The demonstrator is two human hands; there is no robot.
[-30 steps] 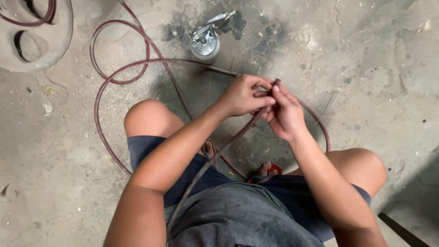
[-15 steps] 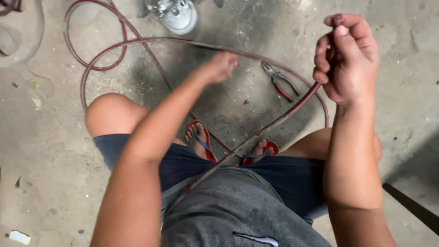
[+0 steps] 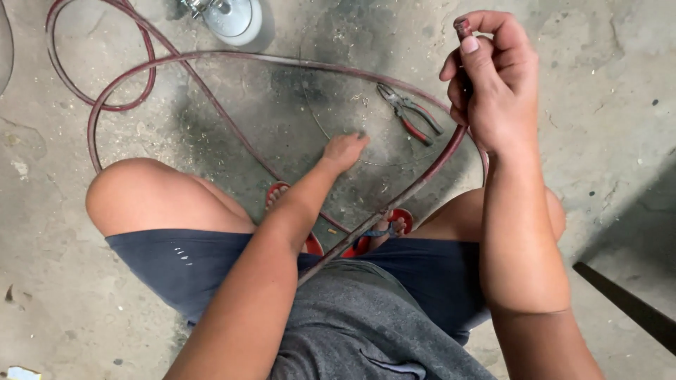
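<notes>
Hose (image 3: 422, 184) end now raised at 1 o'clock, clamped in right hand (image 3: 493, 91); a second ago both hands worked it together. Left hand (image 3: 343, 149) has let go, dropped to concrete floor (image 3: 84, 309), fingers loose, touching thin wire (image 3: 331, 137); pliers (image 3: 412, 116) just beside, toward 1 o'clock.

Hose (image 3: 211, 105) dark red; pliers (image 3: 412, 116) red-handled; sandals (image 3: 366, 239) red; shorts (image 3: 183, 271) navy.

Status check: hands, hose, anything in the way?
Right hand gripping hose end, raised. Left hand on floor beside thin wire. Pliers lying close by.
</notes>
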